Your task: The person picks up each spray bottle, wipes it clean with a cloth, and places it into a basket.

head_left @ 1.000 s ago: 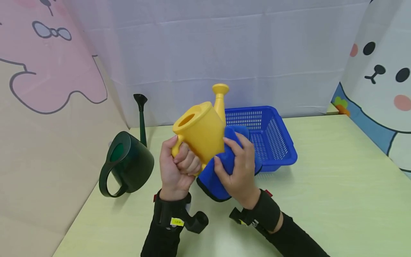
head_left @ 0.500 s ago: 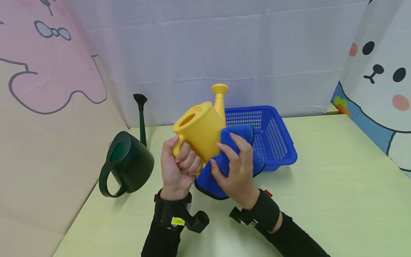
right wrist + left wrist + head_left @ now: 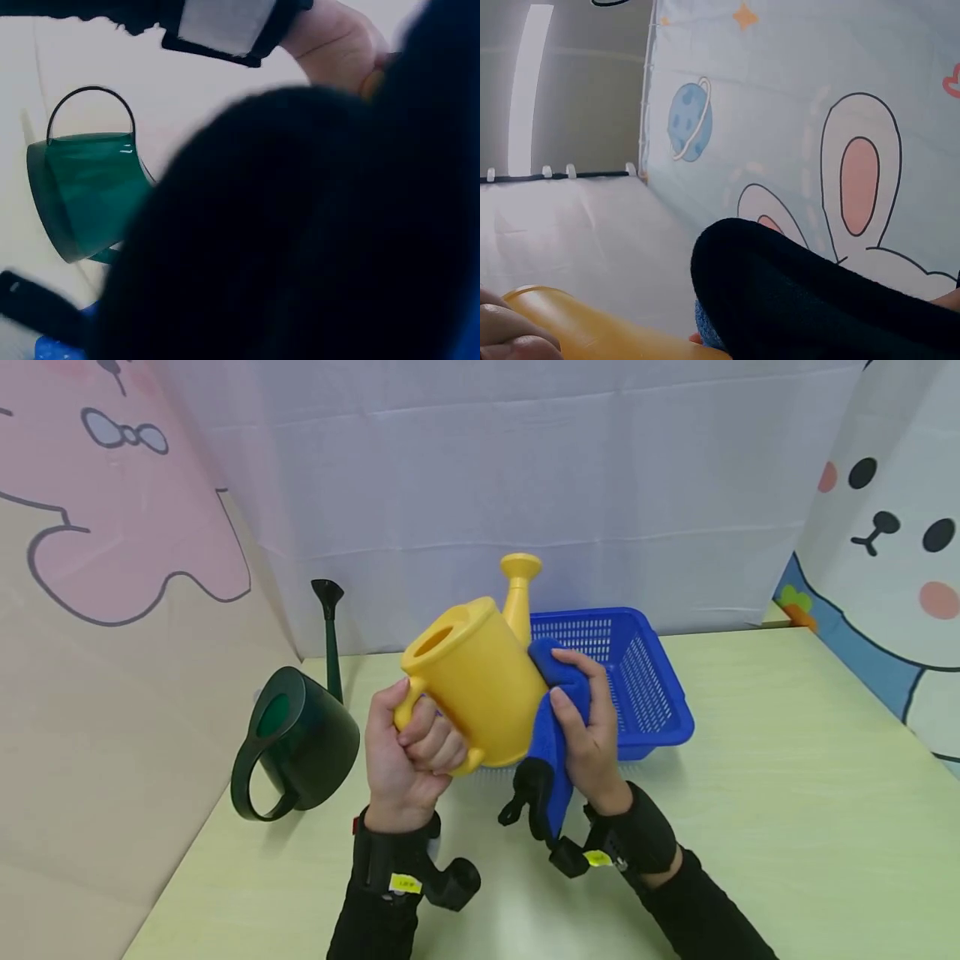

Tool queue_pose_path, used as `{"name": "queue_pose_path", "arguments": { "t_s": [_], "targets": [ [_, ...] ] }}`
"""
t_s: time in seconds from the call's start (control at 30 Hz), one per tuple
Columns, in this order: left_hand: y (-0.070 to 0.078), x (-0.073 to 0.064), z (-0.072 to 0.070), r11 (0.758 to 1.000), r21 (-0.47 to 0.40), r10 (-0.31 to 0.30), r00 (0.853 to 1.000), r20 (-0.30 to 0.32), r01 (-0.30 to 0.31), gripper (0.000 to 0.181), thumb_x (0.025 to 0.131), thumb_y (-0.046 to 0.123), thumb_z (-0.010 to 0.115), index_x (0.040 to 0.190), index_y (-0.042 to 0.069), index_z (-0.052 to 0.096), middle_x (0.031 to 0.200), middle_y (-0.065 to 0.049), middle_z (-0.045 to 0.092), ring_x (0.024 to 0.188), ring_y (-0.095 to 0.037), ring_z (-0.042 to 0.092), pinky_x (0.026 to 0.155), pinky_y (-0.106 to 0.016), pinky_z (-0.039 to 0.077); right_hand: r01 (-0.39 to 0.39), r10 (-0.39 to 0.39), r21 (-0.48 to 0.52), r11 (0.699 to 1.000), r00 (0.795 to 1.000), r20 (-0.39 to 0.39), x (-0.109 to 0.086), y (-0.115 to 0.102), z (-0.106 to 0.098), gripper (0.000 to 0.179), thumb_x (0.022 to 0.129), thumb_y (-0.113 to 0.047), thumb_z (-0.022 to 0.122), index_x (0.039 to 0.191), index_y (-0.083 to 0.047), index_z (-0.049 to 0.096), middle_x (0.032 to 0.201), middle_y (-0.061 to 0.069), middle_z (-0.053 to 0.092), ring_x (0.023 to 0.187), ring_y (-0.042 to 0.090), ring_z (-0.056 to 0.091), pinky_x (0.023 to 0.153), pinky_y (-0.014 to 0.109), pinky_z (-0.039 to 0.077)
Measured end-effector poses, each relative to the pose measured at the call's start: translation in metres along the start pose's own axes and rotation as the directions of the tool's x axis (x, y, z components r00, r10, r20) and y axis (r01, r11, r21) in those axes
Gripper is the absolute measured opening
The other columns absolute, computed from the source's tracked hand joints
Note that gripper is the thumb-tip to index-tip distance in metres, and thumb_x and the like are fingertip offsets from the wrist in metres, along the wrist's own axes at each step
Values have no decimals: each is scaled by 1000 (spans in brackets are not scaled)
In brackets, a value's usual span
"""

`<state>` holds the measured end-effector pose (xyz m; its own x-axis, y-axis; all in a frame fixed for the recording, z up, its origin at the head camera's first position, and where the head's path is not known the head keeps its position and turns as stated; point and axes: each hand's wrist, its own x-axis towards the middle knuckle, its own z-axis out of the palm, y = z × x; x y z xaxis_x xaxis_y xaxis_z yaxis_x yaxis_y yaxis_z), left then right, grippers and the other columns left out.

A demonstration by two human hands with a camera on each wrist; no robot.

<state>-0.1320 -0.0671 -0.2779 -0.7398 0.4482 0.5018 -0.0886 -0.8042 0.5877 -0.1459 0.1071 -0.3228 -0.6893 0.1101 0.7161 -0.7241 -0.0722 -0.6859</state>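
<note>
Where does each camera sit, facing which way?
Head: on the head, looks forward and down at the yellow plastic watering can; left hand and right hand show.
Left wrist: on that wrist, faces up at the rabbit-print curtain; fingers show.
Right wrist: on that wrist, largely blocked, faces the green plastic watering can; left hand shows.
Shared by head and right wrist: the green can.

Watering can [image 3: 480, 685]: solid yellow. Cloth [image 3: 550, 739] at its 4 o'clock: blue, black at the cloth's 7. Basket [image 3: 645, 685], 3 o'clock: blue, perforated grid. Second can [image 3: 321, 747], 9: dark green. Tabletop [image 3: 787, 768]: pale yellow-green. Backdrop [image 3: 450, 477], 12: plain pale lavender. Sleeves [image 3: 378, 922]: black.
</note>
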Motion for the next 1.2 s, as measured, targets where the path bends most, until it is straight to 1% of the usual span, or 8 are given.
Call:
{"name": "queue_pose_path", "arguments": {
  "t_s": [0.17,0.4,0.67,0.77,0.83,0.93,1.07,1.2],
  "targets": [
    [-2,2,-3,1000,5,-4,1000,-4,5,46,96,31,28,55,13,20,45,3,19,34,-12,14,36,-23,6,73,-78,-202,977,997,-19,-2,-7,5,38,89,-16,46,122,5,43,118,16,51,95,11,55,82,19,49],
    [-8,5,-4,995,95,5,999,-38,-2,47,98,30,20,55,14,22,45,3,19,34,-13,14,36,-24,5,305,-333,-534,789,942,46,-11,-8,18,47,93,-40,45,114,2,50,121,22,48,112,32,47,97,36,43],
    [-12,8,-5,996,93,-10,998,-59,15,48,97,32,28,53,14,23,44,4,17,33,-11,12,35,-23,5,551,-603,-643,532,780,169,-15,-7,33,27,92,-22,51,105,0,57,114,20,58,105,34,50,87,41,40],
    [-14,9,-7,993,114,-8,999,-47,13,48,97,31,27,53,14,22,44,3,16,32,-11,11,34,-23,4,604,-647,-640,474,733,213,-15,-8,36,22,90,-18,53,104,0,58,112,19,60,102,32,53,82,42,41],
    [-14,9,-7,991,130,-7,999,-45,12,47,97,31,26,53,14,22,44,3,17,32,-11,11,34,-23,4,611,-646,-630,480,732,217,-15,-9,36,23,90,-17,54,104,1,57,111,19,59,102,32,53,84,40,42],
    [-15,9,-6,986,163,-12,998,-59,21,47,98,30,23,53,14,23,44,3,18,33,-12,12,34,-24,4,581,-617,-600,549,767,178,-14,-10,33,26,91,-18,53,105,4,55,112,21,57,103,33,53,94,35,42],
    [-15,8,-3,980,193,-25,997,-76,40,48,98,28,17,53,15,24,44,3,18,33,-12,13,35,-25,4,461,-506,-531,711,860,69,-12,-13,26,36,92,-24,52,109,8,52,115,24,54,109,31,53,103,30,38],
    [-14,5,-1,977,203,-46,995,-85,62,48,98,27,16,53,15,25,45,3,20,33,-13,14,35,-26,4,222,-262,-439,871,964,-34,-8,-22,15,42,91,-24,54,119,6,46,123,22,52,112,26,54,100,25,41]
  ]
}}
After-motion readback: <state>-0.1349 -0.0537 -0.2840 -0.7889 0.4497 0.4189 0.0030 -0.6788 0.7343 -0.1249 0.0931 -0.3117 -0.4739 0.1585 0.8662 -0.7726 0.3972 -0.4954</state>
